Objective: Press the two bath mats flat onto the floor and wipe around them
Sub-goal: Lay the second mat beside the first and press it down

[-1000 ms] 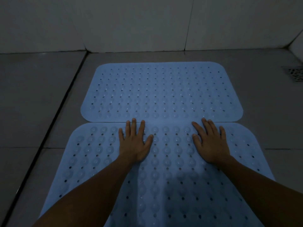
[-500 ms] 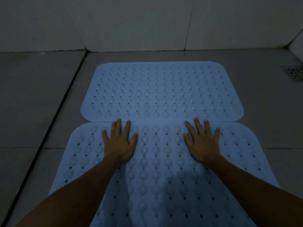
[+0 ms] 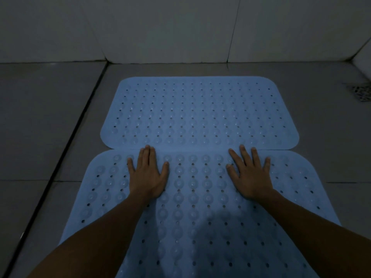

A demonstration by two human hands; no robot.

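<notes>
Both the left hand [image 3: 147, 175] and right hand [image 3: 250, 175] are lying spread, palms down, at mid-frame on the near mat [image 3: 192, 207], touching the far mat [image 3: 198, 113], pressing likely soft, floppy rubber.

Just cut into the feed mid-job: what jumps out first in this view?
Two pale blue bath mats fill the dim tiled floor: the far mat lies toward the wall, the near mat meets it edge to edge. The left hand and right hand lie palm-down, fingers spread, at the near mat's far edge. A floor drain sits at far right.
</notes>
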